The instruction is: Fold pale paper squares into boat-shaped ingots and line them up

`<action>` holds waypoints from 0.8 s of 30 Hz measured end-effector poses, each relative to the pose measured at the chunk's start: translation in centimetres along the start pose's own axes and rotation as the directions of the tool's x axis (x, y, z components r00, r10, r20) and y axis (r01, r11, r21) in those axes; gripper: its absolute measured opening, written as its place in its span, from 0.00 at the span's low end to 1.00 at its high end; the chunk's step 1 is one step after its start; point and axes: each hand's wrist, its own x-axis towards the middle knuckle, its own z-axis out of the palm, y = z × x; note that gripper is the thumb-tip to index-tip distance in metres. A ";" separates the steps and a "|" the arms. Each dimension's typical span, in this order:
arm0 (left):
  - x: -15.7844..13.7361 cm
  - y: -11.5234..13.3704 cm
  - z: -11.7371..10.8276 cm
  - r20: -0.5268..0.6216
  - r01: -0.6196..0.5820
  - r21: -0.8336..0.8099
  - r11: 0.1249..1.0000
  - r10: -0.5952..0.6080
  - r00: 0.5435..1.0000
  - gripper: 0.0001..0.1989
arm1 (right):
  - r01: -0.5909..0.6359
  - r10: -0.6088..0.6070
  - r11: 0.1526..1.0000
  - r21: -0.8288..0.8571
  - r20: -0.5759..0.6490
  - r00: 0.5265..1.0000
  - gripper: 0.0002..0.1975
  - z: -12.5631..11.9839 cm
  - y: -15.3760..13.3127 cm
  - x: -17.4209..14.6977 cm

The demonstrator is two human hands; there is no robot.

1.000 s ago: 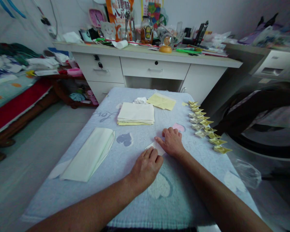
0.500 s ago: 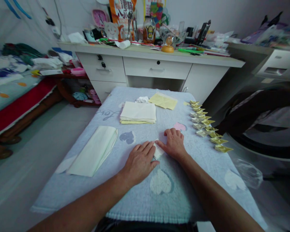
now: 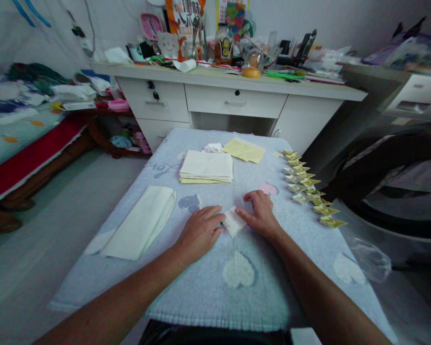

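Observation:
A small folded piece of white paper [image 3: 234, 221] lies flat on the cloth-covered table between my hands. My left hand [image 3: 201, 232] rests at its left corner, fingers stretched out and fingertips at the edge. Over on the right side, my right hand [image 3: 261, 213] has its thumb on the paper, with its other fingers loosely bent and apart from the thumb. Beyond them sits a stack of white and yellow paper sheets [image 3: 206, 165]. To the left lies a larger folded pale sheet [image 3: 140, 223].
Several folded yellow paper boats [image 3: 307, 182] line the table's right edge. Yellow sheets [image 3: 244, 149] and a crumpled white tissue [image 3: 212, 148] lie at the back. A cluttered white desk [image 3: 237, 103] stands behind, a washing machine [image 3: 398, 110] to the right.
My left hand has slid left off the folded paper, so more of it shows. The right hand stays nearly where it was, thumb on the paper. The view has shifted slightly.

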 end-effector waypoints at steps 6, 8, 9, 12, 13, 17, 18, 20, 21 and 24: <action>1.0 -0.7 0.1 0.022 -0.104 -0.109 0.989 0.107 0.994 0.12 | 0.306 -0.357 0.923 0.233 0.220 0.908 0.19 -2.6 -1.4 -1.6; 1.2 -0.9 0.3 -0.005 -0.118 -0.133 0.984 0.119 0.993 0.09 | 0.304 -0.353 0.926 0.223 0.229 0.907 0.19 -2.6 -1.8 -1.9; 1.3 -0.9 0.4 -0.025 -0.121 -0.148 0.982 0.119 0.993 0.07 | 0.296 -0.344 0.929 0.221 0.222 0.913 0.18 -2.5 -1.8 -2.0; 1.5 -0.9 0.7 -0.083 -0.121 -0.190 0.974 0.107 0.991 0.08 | 0.264 -0.304 0.937 0.229 0.161 0.939 0.14 -1.6 -1.4 -2.0; 1.5 -0.8 0.8 -0.096 -0.116 -0.201 0.973 0.099 0.990 0.08 | 0.254 -0.289 0.939 0.231 0.131 0.948 0.12 -1.3 -1.2 -1.9; 1.3 -0.3 0.7 -0.128 -0.112 -0.205 0.972 0.087 0.988 0.06 | 0.259 -0.280 0.933 0.249 0.049 0.959 0.11 -0.5 -0.3 -1.7; 1.3 -0.2 0.7 -0.133 -0.118 -0.193 0.974 0.093 0.987 0.04 | 0.266 -0.285 0.930 0.255 0.039 0.958 0.11 -0.4 -0.2 -1.7; 1.2 -0.2 0.9 -0.135 -0.135 -0.166 0.977 0.113 0.984 0.05 | 0.275 -0.294 0.925 0.262 0.037 0.955 0.12 -0.3 0.0 -1.7; 1.2 -0.2 1.0 -0.131 -0.143 -0.154 0.978 0.123 0.984 0.07 | 0.280 -0.299 0.924 0.260 0.039 0.953 0.12 -0.3 0.1 -1.7; 1.1 -0.4 1.3 -0.135 -0.161 -0.123 0.979 0.145 0.980 0.05 | 0.294 -0.310 0.928 0.229 0.036 0.950 0.12 -0.2 -0.1 -1.9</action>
